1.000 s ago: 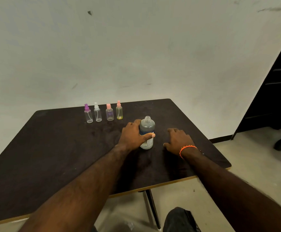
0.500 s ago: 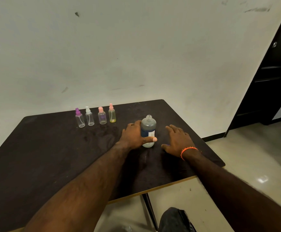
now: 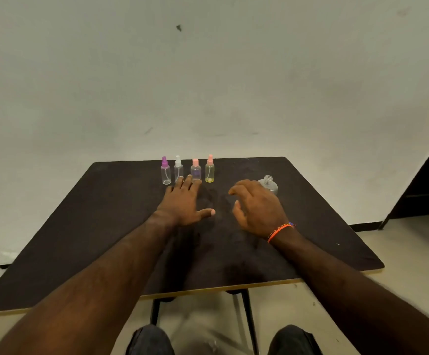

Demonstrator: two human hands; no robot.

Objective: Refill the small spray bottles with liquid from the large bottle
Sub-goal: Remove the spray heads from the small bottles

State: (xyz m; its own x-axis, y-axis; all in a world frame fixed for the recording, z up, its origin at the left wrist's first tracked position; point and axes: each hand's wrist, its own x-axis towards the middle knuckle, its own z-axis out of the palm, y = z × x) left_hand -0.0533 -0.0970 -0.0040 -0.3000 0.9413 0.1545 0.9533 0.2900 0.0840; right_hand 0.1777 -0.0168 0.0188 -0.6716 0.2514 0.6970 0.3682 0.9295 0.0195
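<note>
Several small spray bottles stand in a row at the far side of the dark table (image 3: 80, 226): a purple-capped one (image 3: 165, 172), a white-capped one (image 3: 178, 170), a pink-capped one (image 3: 195, 169) and a pink-capped one with yellowish liquid (image 3: 210, 169). My left hand (image 3: 184, 201) reaches flat toward them, its fingertips just in front of the white and pink bottles, holding nothing. The large clear bottle (image 3: 269, 183) stands uncapped to the right, half hidden behind my right hand (image 3: 257, 207). That hand hovers with loosely curled fingers and grips nothing.
A plain wall rises behind the table. A dark door frame (image 3: 428, 175) stands at the right. My knees (image 3: 152, 339) show below the table's front edge, beside its black legs (image 3: 246, 321).
My left hand has let go of the large bottle and moved forward to the small bottles. The large bottle now stands behind my right hand. The camera view has shifted.
</note>
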